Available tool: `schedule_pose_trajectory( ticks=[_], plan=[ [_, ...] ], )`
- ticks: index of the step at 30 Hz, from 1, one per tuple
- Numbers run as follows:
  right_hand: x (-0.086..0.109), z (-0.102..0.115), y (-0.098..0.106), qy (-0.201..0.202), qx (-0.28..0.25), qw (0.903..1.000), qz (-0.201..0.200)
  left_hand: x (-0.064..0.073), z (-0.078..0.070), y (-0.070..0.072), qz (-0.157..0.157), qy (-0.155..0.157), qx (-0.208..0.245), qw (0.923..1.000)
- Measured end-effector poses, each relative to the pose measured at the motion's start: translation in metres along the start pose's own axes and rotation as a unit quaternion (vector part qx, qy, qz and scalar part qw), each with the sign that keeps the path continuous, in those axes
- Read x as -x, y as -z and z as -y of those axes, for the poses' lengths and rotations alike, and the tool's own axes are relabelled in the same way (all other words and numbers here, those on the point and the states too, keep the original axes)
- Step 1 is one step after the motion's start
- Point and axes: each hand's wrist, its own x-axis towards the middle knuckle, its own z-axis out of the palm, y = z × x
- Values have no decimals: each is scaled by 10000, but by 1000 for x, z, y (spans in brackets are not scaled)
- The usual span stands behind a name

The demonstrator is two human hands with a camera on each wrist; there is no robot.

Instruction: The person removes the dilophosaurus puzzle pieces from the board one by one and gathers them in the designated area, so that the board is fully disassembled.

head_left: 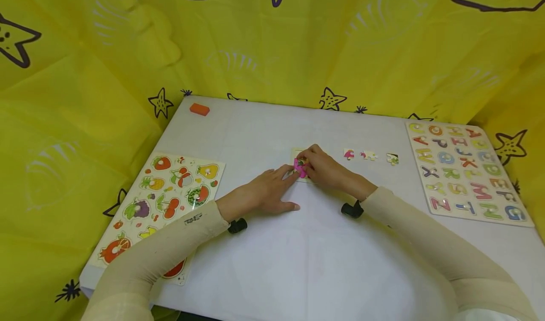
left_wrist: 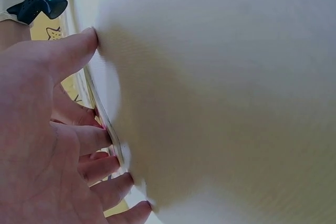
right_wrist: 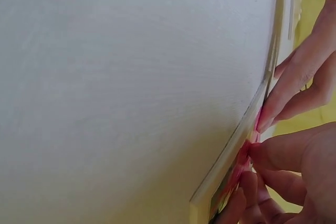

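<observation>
A small jigsaw board (head_left: 296,151) with pink puzzle pieces (head_left: 300,168) in it lies near the table's middle, partly covered by both hands. My left hand (head_left: 270,192) reaches in from the left, its fingers fairly straight and touching the board's left side, the thumb spread apart on the table. From the right, my right hand (head_left: 327,167) has thumb and fingers bent around a pink piece on the board. In the right wrist view, the board's pale edge (right_wrist: 212,182) shows under those fingertips. Three loose jigsaw pieces (head_left: 368,155) lie right of my right hand.
At left, partly under the left sleeve, lies a fruit puzzle board (head_left: 180,205). A letter puzzle board (head_left: 468,172) lies at the far right. An orange block (head_left: 199,109) sits at the back left corner. A yellow curtain (head_left: 255,37) hangs behind the white table (head_left: 272,273).
</observation>
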Motion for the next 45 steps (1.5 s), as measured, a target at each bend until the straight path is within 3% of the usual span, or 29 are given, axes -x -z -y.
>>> schedule_pose_trajectory(
  ticks=[22, 45],
  plan=[
    [-8, 6, 7, -44, 32, 9997, 247, 1, 0, 0, -42, -64, 10, 10000],
    [-5, -1, 6, -312, -724, 9969, -48, 2, -1, 0, -34, -14, -12, 10000]
  ],
)
